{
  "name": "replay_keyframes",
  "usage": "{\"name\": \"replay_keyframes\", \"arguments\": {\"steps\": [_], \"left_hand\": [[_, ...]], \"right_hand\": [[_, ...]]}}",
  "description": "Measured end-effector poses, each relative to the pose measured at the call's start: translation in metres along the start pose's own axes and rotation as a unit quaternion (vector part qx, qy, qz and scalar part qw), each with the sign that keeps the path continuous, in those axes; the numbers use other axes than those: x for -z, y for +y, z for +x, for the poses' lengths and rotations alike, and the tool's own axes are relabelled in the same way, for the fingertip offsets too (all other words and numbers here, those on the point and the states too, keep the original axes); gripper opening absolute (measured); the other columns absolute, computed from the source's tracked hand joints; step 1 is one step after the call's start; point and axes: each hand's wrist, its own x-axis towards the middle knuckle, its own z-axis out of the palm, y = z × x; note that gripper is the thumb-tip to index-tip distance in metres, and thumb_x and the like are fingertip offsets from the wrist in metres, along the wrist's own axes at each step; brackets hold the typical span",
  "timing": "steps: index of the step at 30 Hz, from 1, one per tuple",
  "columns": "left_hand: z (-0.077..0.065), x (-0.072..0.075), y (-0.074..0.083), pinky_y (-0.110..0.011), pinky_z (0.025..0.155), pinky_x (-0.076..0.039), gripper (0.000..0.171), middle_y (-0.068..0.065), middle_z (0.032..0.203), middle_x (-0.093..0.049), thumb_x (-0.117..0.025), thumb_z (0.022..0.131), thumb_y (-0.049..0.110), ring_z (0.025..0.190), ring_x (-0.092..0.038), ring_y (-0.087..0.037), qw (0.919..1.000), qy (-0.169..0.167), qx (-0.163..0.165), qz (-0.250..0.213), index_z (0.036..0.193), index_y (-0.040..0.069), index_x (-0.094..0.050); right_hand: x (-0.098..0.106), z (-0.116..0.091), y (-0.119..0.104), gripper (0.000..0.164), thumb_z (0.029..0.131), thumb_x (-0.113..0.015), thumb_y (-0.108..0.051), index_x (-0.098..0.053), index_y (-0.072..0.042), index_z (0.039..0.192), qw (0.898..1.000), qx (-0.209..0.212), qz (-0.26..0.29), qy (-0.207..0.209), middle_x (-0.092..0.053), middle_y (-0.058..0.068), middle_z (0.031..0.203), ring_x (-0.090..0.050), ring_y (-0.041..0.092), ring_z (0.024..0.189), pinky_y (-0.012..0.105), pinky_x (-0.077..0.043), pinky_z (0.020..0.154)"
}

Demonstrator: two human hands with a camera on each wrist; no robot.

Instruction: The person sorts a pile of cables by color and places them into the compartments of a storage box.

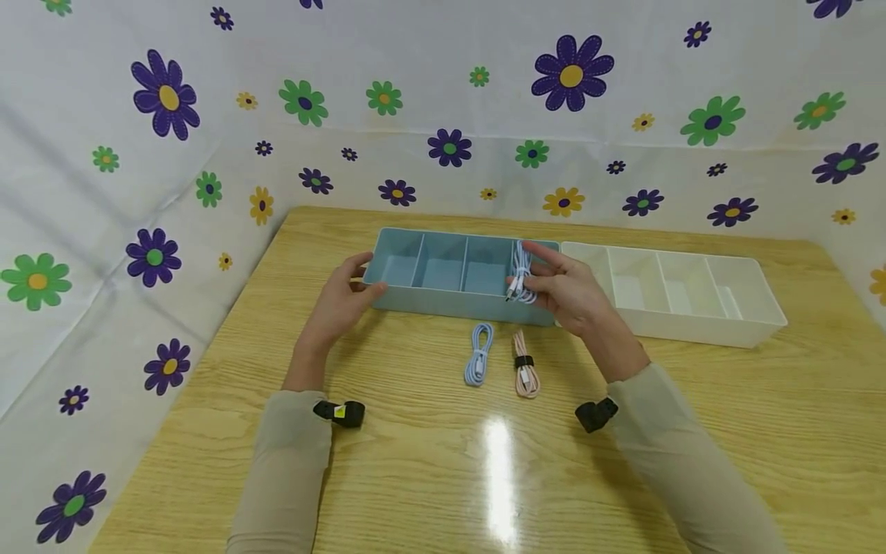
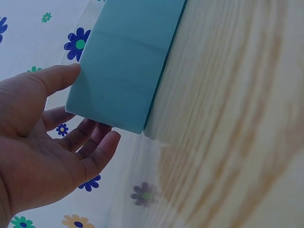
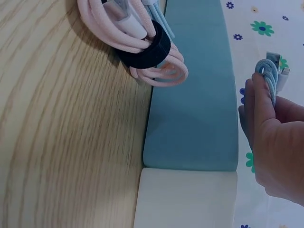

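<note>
My right hand (image 1: 571,296) pinches a coiled pale-blue charging cable (image 1: 521,275) above the right-end compartment of a blue divided storage box (image 1: 443,302). The cable's metal plug ends (image 3: 280,66) stick out past the fingers in the right wrist view. At the box's left end, my left hand (image 1: 339,300) holds the corner. Its thumb (image 2: 64,78) lies at the rim while the other fingers bend around the end wall. Before the box on the table lie another coiled blue cable (image 1: 478,355) and a pink cable (image 1: 527,381) bound by a black strap (image 1: 524,361).
A white divided box (image 1: 699,327) stands end to end with the blue one on its right. Both rest on a wooden table (image 1: 415,477). Flower-printed cloth (image 1: 415,46) hangs behind and along the left side.
</note>
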Motion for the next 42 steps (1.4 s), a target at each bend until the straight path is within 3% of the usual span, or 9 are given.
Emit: {"name": "replay_keyframes", "arguments": {"steps": [5, 8, 12, 18, 23, 28, 36, 42], "left_hand": [[0.001, 0.001, 0.000, -0.050, 0.097, -0.045, 0.064, -0.024, 0.144, -0.042, -0.061, 0.100, 0.022, 0.120, -0.049, -0.039, 1.0000, 0.001, -0.002, -0.004, 0.155, 0.008, -0.030], [0.001, 0.001, 0.002, -0.050, 0.097, -0.045, 0.064, -0.024, 0.143, -0.042, -0.060, 0.100, 0.021, 0.120, -0.049, -0.039, 1.0000, 0.004, -0.002, -0.005, 0.155, 0.008, -0.030], [0.002, 0.000, 0.003, -0.051, 0.097, -0.045, 0.063, -0.025, 0.144, -0.042, -0.060, 0.101, 0.021, 0.120, -0.050, -0.039, 1.0000, 0.007, -0.006, -0.004, 0.155, 0.007, -0.031], [0.003, -0.003, 0.002, -0.049, 0.096, -0.046, 0.063, -0.023, 0.142, -0.043, -0.060, 0.101, 0.021, 0.119, -0.050, -0.037, 1.0000, 0.005, -0.005, -0.002, 0.155, 0.007, -0.031], [0.001, -0.002, 0.003, -0.047, 0.095, -0.046, 0.062, -0.022, 0.142, -0.043, -0.060, 0.101, 0.021, 0.119, -0.049, -0.036, 1.0000, 0.004, -0.003, -0.006, 0.155, 0.008, -0.031], [0.000, -0.001, 0.004, -0.048, 0.096, -0.046, 0.062, -0.021, 0.142, -0.043, -0.060, 0.101, 0.022, 0.118, -0.050, -0.036, 1.0000, 0.003, -0.002, -0.005, 0.155, 0.009, -0.032], [-0.003, 0.002, 0.003, -0.047, 0.096, -0.046, 0.063, -0.021, 0.141, -0.044, -0.060, 0.101, 0.023, 0.119, -0.049, -0.036, 1.0000, 0.003, 0.000, -0.002, 0.155, 0.009, -0.032], [-0.004, 0.002, 0.001, -0.048, 0.097, -0.046, 0.063, -0.021, 0.141, -0.044, -0.060, 0.101, 0.023, 0.119, -0.049, -0.036, 1.0000, 0.004, -0.001, -0.005, 0.155, 0.009, -0.032]], "right_hand": [[-0.005, 0.006, -0.001, 0.063, 0.099, -0.045, 0.012, -0.035, -0.014, 0.155, 1.000, 0.005, 0.001, -0.003, -0.034, 0.019, 0.156, -0.071, 0.010, 0.090, 0.022, -0.055, 0.070], [-0.006, 0.009, -0.001, 0.062, 0.099, -0.045, 0.010, -0.034, -0.012, 0.155, 1.000, 0.008, 0.000, -0.005, -0.044, 0.021, 0.140, -0.069, 0.010, 0.086, 0.023, -0.054, 0.071], [-0.006, 0.014, 0.000, 0.059, 0.100, -0.045, 0.006, -0.032, -0.012, 0.156, 1.000, 0.011, 0.019, -0.010, -0.049, 0.012, 0.118, -0.065, 0.010, 0.081, 0.024, -0.051, 0.071], [-0.007, 0.019, 0.000, 0.053, 0.102, -0.045, 0.001, -0.035, -0.015, 0.151, 0.998, 0.005, 0.059, -0.006, -0.047, 0.001, 0.104, -0.051, 0.012, 0.075, 0.026, -0.042, 0.072], [-0.010, 0.022, 0.000, 0.044, 0.107, -0.038, -0.011, -0.032, -0.014, 0.151, 0.997, 0.002, 0.077, -0.012, -0.044, 0.001, 0.108, -0.047, 0.015, 0.088, 0.027, -0.044, 0.080], [-0.012, 0.025, -0.001, 0.041, 0.109, -0.038, -0.029, -0.035, -0.016, 0.147, 0.995, 0.009, 0.093, -0.035, -0.044, 0.001, 0.115, -0.043, 0.019, 0.100, 0.029, -0.044, 0.085], [-0.018, 0.028, 0.001, 0.037, 0.108, -0.038, -0.038, -0.042, -0.018, 0.140, 0.988, 0.017, 0.131, -0.085, -0.042, 0.003, 0.113, -0.047, 0.024, 0.103, 0.031, -0.044, 0.074], [-0.026, 0.031, 0.001, 0.035, 0.109, -0.034, -0.036, -0.045, -0.014, 0.134, 0.985, 0.023, 0.147, -0.086, -0.035, 0.001, 0.105, -0.030, 0.017, 0.089, 0.033, -0.031, 0.076]]}}
